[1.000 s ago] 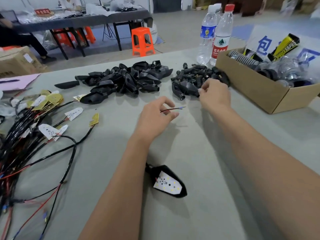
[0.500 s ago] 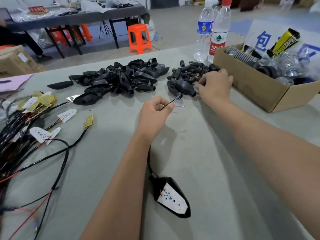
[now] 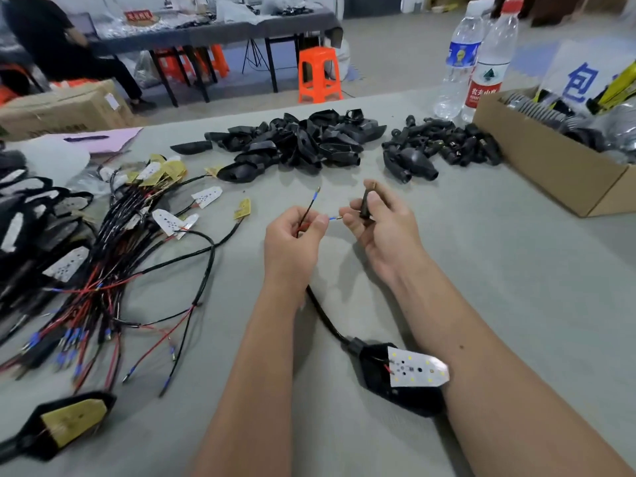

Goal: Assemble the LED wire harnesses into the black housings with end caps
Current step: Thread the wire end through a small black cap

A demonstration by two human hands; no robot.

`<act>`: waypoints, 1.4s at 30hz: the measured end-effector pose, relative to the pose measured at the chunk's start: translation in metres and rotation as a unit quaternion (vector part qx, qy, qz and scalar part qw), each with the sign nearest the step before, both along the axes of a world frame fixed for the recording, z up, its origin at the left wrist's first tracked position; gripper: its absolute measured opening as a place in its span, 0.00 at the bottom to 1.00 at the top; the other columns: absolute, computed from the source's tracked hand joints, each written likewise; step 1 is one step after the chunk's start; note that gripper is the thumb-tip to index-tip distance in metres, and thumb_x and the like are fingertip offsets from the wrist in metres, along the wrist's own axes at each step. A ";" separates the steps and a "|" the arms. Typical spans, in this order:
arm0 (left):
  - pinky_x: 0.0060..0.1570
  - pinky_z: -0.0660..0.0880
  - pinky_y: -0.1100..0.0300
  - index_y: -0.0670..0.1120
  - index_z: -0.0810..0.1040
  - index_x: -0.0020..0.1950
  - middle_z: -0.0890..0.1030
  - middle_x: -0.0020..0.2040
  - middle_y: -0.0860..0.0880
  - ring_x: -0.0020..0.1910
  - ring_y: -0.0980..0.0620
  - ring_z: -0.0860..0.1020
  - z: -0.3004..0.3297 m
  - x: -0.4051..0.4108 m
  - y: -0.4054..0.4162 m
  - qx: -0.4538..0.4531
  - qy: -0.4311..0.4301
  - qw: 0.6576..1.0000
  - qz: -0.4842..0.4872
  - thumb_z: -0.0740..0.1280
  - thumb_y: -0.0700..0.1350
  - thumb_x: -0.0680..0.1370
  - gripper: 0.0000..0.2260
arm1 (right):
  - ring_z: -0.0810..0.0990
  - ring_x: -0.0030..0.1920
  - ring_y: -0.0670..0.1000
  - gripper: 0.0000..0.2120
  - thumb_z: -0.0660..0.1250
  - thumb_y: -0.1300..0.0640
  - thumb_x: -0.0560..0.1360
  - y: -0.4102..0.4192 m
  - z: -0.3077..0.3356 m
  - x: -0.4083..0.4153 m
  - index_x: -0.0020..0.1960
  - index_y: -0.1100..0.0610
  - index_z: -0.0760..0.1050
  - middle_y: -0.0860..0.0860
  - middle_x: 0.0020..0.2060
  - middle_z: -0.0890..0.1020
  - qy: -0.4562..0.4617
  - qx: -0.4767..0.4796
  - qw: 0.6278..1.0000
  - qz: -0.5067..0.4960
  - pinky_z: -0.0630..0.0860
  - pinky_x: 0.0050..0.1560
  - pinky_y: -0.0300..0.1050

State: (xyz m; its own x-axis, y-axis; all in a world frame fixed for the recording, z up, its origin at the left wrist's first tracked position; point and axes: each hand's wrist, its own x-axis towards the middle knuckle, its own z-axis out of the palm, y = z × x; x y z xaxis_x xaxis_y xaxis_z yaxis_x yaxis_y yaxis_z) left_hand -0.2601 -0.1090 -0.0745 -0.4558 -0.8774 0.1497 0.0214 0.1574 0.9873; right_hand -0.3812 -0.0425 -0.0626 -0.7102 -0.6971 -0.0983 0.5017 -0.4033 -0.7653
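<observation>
My left hand [image 3: 292, 237] pinches the two thin wire ends [image 3: 307, 211] of a harness; one blue-tipped end points up, the other points right. Its black cable [image 3: 325, 316] runs back under my wrist to a black housing [image 3: 401, 383] with a white LED board [image 3: 416, 370] lying between my forearms. My right hand [image 3: 382, 228] holds a small black end cap [image 3: 365, 203] between thumb and fingers, close to the right-pointing wire tip. A pile of black housings [image 3: 299, 141] and a pile of black end caps [image 3: 444, 144] lie further back on the table.
A tangle of loose LED harnesses [image 3: 113, 242] covers the left of the grey table [image 3: 499, 287]. Another assembled housing [image 3: 65, 421] lies at front left. A cardboard box [image 3: 557, 163] of parts stands at right, with two water bottles [image 3: 481, 60] behind it.
My right hand has come back from the end cap pile with a cap and now sits beside my left hand. The left hand has lifted the wire ends.
</observation>
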 end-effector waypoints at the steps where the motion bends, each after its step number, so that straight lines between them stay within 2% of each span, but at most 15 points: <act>1: 0.34 0.65 0.57 0.43 0.77 0.41 0.70 0.31 0.52 0.33 0.50 0.66 -0.001 0.003 0.001 -0.005 -0.001 1.000 -0.002 0.69 0.44 0.80 0.09 | 0.86 0.38 0.54 0.12 0.57 0.63 0.87 0.001 -0.001 0.003 0.68 0.64 0.72 0.58 0.42 0.79 0.007 -0.006 1.000 0.010 0.82 0.41 0.42; 4: 0.32 0.64 0.58 0.46 0.75 0.39 0.72 0.31 0.55 0.31 0.52 0.66 0.000 0.003 0.000 -0.004 -0.004 1.000 0.005 0.68 0.45 0.80 0.10 | 0.87 0.48 0.55 0.05 0.57 0.61 0.87 0.004 0.001 0.006 0.61 0.58 0.70 0.56 0.46 0.85 0.066 0.001 0.997 0.025 0.80 0.48 0.46; 6: 0.32 0.64 0.58 0.47 0.75 0.40 0.74 0.33 0.53 0.31 0.53 0.67 0.001 0.000 -0.001 0.002 -0.003 1.000 0.008 0.68 0.45 0.80 0.10 | 0.86 0.51 0.54 0.03 0.58 0.59 0.86 0.005 0.001 0.007 0.59 0.56 0.67 0.56 0.52 0.87 0.093 0.020 0.995 0.022 0.75 0.47 0.46; 10: 0.32 0.64 0.60 0.46 0.76 0.41 0.75 0.36 0.50 0.30 0.54 0.66 0.001 -0.001 0.000 0.016 0.010 1.000 0.018 0.68 0.45 0.81 0.09 | 0.83 0.45 0.54 0.03 0.59 0.60 0.86 0.004 0.001 0.008 0.59 0.58 0.67 0.61 0.52 0.87 0.071 0.023 0.997 0.022 0.73 0.40 0.43; 15: 0.32 0.65 0.61 0.46 0.76 0.41 0.75 0.36 0.51 0.30 0.55 0.67 0.001 -0.002 -0.001 0.022 0.018 0.999 0.026 0.68 0.44 0.81 0.10 | 0.82 0.39 0.52 0.03 0.58 0.62 0.86 0.002 -0.002 0.009 0.59 0.60 0.68 0.62 0.48 0.87 0.069 0.014 0.996 0.049 0.77 0.38 0.40; 21: 0.38 0.69 0.59 0.45 0.77 0.40 0.76 0.34 0.53 0.31 0.56 0.69 0.002 -0.001 0.001 0.003 -0.002 1.000 0.030 0.69 0.43 0.81 0.10 | 0.83 0.37 0.54 0.04 0.61 0.65 0.85 0.000 -0.003 0.009 0.59 0.64 0.71 0.60 0.41 0.85 0.020 -0.013 0.999 0.047 0.82 0.42 0.40; 25: 0.38 0.69 0.56 0.44 0.77 0.40 0.76 0.34 0.50 0.32 0.53 0.69 0.002 -0.003 0.003 -0.007 -0.014 0.998 0.067 0.69 0.44 0.81 0.10 | 0.84 0.41 0.57 0.02 0.62 0.66 0.84 0.000 -0.004 0.009 0.57 0.64 0.71 0.60 0.41 0.85 0.012 -0.014 0.998 0.053 0.82 0.43 0.41; 29: 0.37 0.69 0.59 0.45 0.77 0.39 0.76 0.33 0.51 0.30 0.55 0.69 0.002 -0.005 0.002 -0.001 -0.015 0.996 0.091 0.70 0.45 0.80 0.11 | 0.86 0.42 0.56 0.02 0.62 0.65 0.84 0.000 -0.004 0.010 0.56 0.64 0.72 0.59 0.41 0.86 0.025 -0.008 0.998 0.059 0.82 0.43 0.41; 33: 0.39 0.71 0.60 0.47 0.79 0.38 0.79 0.33 0.53 0.32 0.58 0.73 0.002 -0.005 0.004 -0.012 -0.027 0.996 0.083 0.70 0.44 0.80 0.11 | 0.86 0.42 0.55 0.01 0.63 0.65 0.84 0.000 -0.006 0.014 0.53 0.61 0.73 0.58 0.43 0.86 0.091 0.010 0.995 0.049 0.82 0.44 0.41; 37: 0.44 0.72 0.56 0.46 0.85 0.48 0.81 0.35 0.56 0.35 0.55 0.74 0.001 -0.005 0.003 0.023 -0.021 0.998 0.057 0.64 0.41 0.82 0.10 | 0.87 0.45 0.53 0.03 0.65 0.64 0.83 -0.001 -0.008 0.015 0.54 0.58 0.74 0.56 0.45 0.88 0.152 0.041 0.987 0.010 0.81 0.43 0.41; 40: 0.41 0.75 0.62 0.47 0.87 0.53 0.78 0.31 0.60 0.31 0.58 0.74 0.000 -0.005 0.003 0.031 -0.019 0.998 0.060 0.63 0.39 0.83 0.12 | 0.86 0.44 0.52 0.04 0.66 0.64 0.83 -0.001 -0.008 0.013 0.56 0.58 0.74 0.57 0.45 0.87 0.134 0.032 0.990 -0.012 0.81 0.43 0.41; 42: 0.39 0.77 0.63 0.45 0.86 0.53 0.81 0.33 0.56 0.30 0.58 0.77 0.001 -0.005 0.004 0.063 0.025 0.995 0.080 0.67 0.37 0.81 0.09 | 0.85 0.44 0.51 0.04 0.66 0.65 0.82 -0.001 -0.009 0.012 0.56 0.59 0.75 0.57 0.45 0.87 0.130 0.031 0.991 -0.008 0.80 0.43 0.41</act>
